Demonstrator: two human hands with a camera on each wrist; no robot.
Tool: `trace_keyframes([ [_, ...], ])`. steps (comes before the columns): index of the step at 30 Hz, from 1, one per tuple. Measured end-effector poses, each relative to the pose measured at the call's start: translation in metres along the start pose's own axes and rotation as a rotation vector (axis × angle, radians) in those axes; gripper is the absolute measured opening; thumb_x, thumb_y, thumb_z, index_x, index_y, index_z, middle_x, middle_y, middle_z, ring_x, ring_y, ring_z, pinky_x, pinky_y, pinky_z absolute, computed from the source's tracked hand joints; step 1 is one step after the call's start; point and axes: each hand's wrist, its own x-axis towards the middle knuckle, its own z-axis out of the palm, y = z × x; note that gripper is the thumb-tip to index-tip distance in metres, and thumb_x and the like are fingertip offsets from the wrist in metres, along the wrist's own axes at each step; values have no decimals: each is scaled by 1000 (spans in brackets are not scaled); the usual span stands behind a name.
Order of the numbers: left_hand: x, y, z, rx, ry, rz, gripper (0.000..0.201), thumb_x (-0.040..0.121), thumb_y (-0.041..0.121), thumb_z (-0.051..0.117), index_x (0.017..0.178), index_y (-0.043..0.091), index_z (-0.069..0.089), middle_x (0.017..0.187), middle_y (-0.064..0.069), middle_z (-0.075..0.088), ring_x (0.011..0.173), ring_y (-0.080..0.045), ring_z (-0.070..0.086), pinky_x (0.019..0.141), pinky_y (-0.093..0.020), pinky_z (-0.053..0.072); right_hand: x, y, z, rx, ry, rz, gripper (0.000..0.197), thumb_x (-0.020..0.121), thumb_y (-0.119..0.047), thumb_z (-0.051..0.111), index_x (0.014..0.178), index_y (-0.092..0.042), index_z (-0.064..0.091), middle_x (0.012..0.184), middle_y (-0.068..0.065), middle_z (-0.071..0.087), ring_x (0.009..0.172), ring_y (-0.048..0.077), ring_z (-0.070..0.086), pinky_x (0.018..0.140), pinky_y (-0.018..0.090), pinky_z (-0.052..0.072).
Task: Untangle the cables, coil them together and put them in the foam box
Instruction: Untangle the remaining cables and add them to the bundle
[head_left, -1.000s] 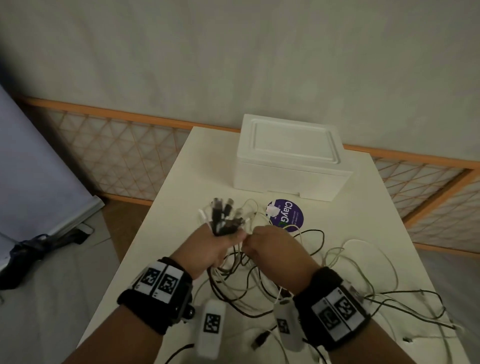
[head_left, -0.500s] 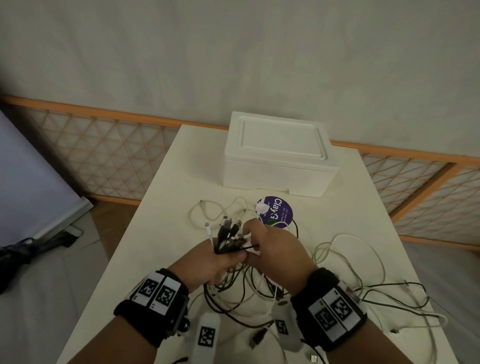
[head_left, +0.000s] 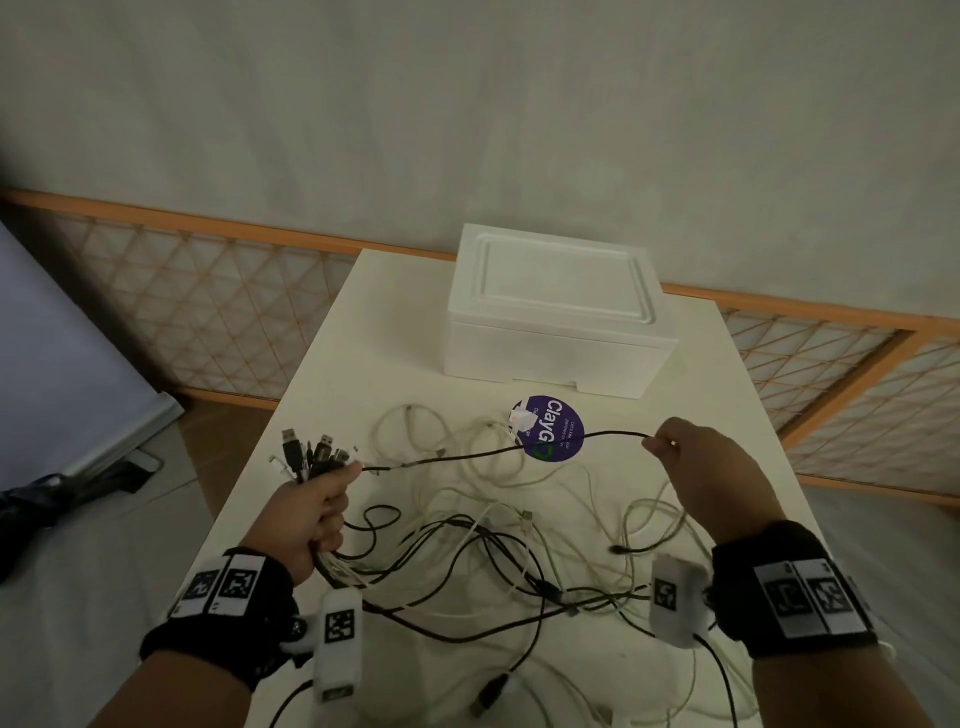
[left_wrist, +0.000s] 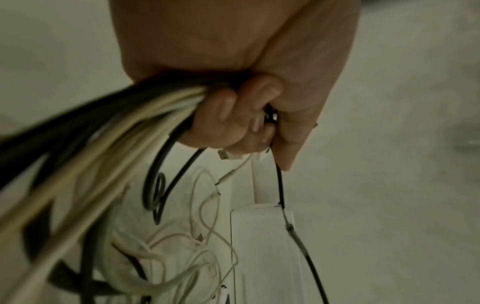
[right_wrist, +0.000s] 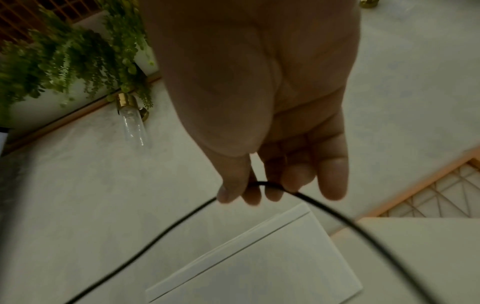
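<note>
With your left hand (head_left: 311, 512) clenched round the bundle of plug ends (head_left: 311, 454) and your right hand (head_left: 711, 467) pinching one black cable (head_left: 493, 453) stretched between them, you're mid-untangling, so next draw its tail from the heap on the table (head_left: 322, 374) before the closed foam box (head_left: 558, 312).

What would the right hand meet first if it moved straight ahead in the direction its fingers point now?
Probably the foam box. The right hand, pinching a black cable, points away from the person toward the box's near right corner. Depth is unclear, so it might pass just beside it.
</note>
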Motion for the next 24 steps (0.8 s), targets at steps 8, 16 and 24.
trace_keyframes([
  [8,-5,3,-3,20,6,6,24,94,29,57,84,8,63,78,-6,70,32,-6,20,34,-15,21,-15,15,-12,51,208,124,22,91,-33,58,84,-13,60,66,3,58,61,25,53,52,29,36],
  [16,-38,14,35,-150,-100,166,25,74,22,67,57,17,49,45,3,33,32,-7,23,36,-18,22,-48,-70,-18,-93,-223,-154,105,69,-70,60,150,-19,17,155,7,18,141,26,19,114,37,18],
  [24,-72,26,79,-233,-373,282,43,88,32,55,50,16,43,41,-1,33,32,-12,32,40,-22,34,-71,-168,60,-34,-350,-638,40,73,-30,65,109,-18,54,93,3,63,97,25,58,114,47,21],
])
